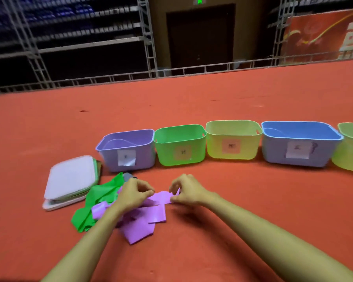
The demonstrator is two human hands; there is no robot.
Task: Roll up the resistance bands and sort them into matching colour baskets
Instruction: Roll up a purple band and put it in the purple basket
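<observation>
Left hand (134, 193) and right hand (186, 191) each pinch the purple band (145, 220), loose on the red floor (253, 184) near the purple basket (110, 157). Green band (98, 196) lies beside it. No band shows in the 5 baskets (273, 151); rolling judged barely begun.

The purple band (145, 218) in the grip looks smooth, slightly glossy (rubbery, like the green band (102, 192) left of it); the purple basket (145, 153) beyond is smooth plastic.
</observation>
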